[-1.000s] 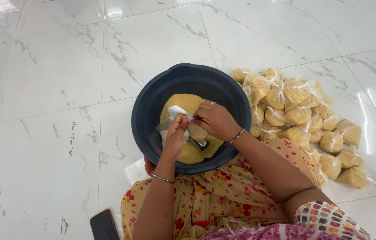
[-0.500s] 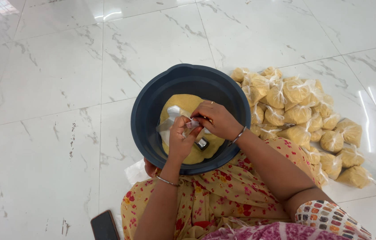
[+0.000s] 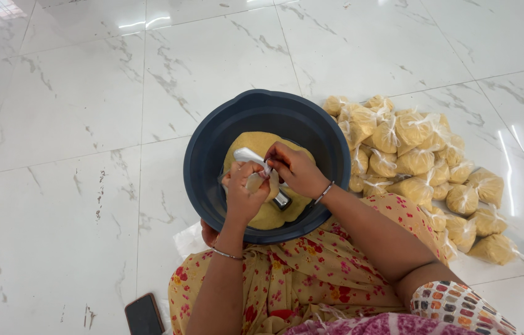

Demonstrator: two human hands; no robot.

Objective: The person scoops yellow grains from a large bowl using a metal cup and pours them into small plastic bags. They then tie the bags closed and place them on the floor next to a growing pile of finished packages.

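Note:
A dark blue tub (image 3: 212, 142) sits on the floor between my knees, with a mound of yellow powder (image 3: 262, 144) inside. My left hand (image 3: 244, 192) grips a small clear plastic bag (image 3: 251, 180) partly filled with the powder, held over the mound. My right hand (image 3: 293, 169) pinches the white neck of the bag (image 3: 249, 155) at its top. A small metal cup (image 3: 282, 200) lies on the powder just under my hands.
A heap of several tied bags of yellow powder (image 3: 417, 161) lies on the white marble floor (image 3: 76, 111) to the right of the tub. A dark phone (image 3: 144, 315) rests on the floor at lower left. My floral-clothed lap (image 3: 311, 279) fills the bottom.
Both hands have shifted slightly on the bag; my right hand has moved to the bag's neck and the neck now sticks out to the left. The tub and heap have not moved.

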